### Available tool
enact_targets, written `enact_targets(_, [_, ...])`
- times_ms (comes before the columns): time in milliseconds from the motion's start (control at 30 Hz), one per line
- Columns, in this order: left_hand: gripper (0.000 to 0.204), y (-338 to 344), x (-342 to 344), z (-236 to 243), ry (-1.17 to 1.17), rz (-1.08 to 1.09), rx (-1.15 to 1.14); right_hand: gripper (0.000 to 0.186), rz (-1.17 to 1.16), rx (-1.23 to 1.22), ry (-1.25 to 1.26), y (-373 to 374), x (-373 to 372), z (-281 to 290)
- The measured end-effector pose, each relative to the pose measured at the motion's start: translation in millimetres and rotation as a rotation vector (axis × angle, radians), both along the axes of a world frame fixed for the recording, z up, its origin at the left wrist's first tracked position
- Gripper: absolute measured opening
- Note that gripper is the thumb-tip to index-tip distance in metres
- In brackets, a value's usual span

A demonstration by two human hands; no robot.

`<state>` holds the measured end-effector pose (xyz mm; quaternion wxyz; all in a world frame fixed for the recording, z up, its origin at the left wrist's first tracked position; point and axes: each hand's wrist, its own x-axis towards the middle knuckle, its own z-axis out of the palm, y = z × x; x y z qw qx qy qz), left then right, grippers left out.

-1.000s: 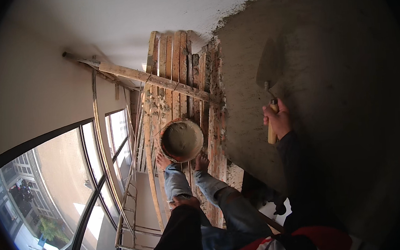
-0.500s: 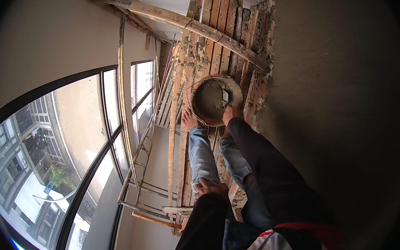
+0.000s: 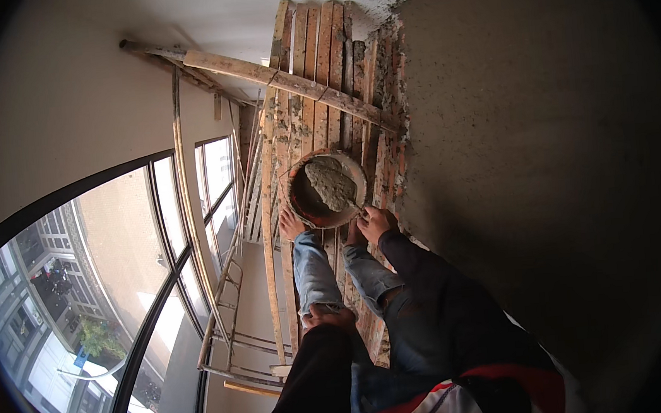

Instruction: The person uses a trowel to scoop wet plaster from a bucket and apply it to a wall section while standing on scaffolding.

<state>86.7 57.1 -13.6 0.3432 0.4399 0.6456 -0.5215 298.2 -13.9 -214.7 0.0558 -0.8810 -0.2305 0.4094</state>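
Note:
My right hand (image 3: pixel 377 223) is closed around the handle of a trowel, at the near right rim of a round bucket (image 3: pixel 296 203). A heap of wet grey mortar (image 3: pixel 330 183) covers the trowel's blade and hides it, over the bucket's opening. Against my jeans, at the left knee, my left hand (image 3: pixel 328 316) rests with its fingers laid over the cloth, holding no tool. My bare left foot (image 3: pixel 292 225) is beside the bucket's near left side. The other foot (image 3: pixel 356 233) is partly hidden behind my right hand.
Mortar-spattered wooden planks (image 3: pixel 310 45) form the platform beneath me. A wooden pole (image 3: pixel 290 81) crosses its far part. Along the right runs a grey plastered wall (image 3: pixel 525 113). Metal scaffold frames (image 3: pixel 229 300) and a large window (image 3: pixel 108 247) are on the left.
The trowel has come up with a heap of mortar on it, and my right hand has drawn back toward me. The whole view has shifted, while my left hand stays at the knee.

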Motion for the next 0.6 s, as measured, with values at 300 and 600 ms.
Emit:
enact_targets(300, [0.074, 21, -123, -83, -0.477, 0.169, 0.029, 0.029, 0.369, 0.548, -0.14, 170, 97, 355])
enact_targets(600, [0.065, -11, -314, -25, -0.329, 0.505, 0.316, 0.023, -0.235, 0.387, 0.866, 256, 312, 430])
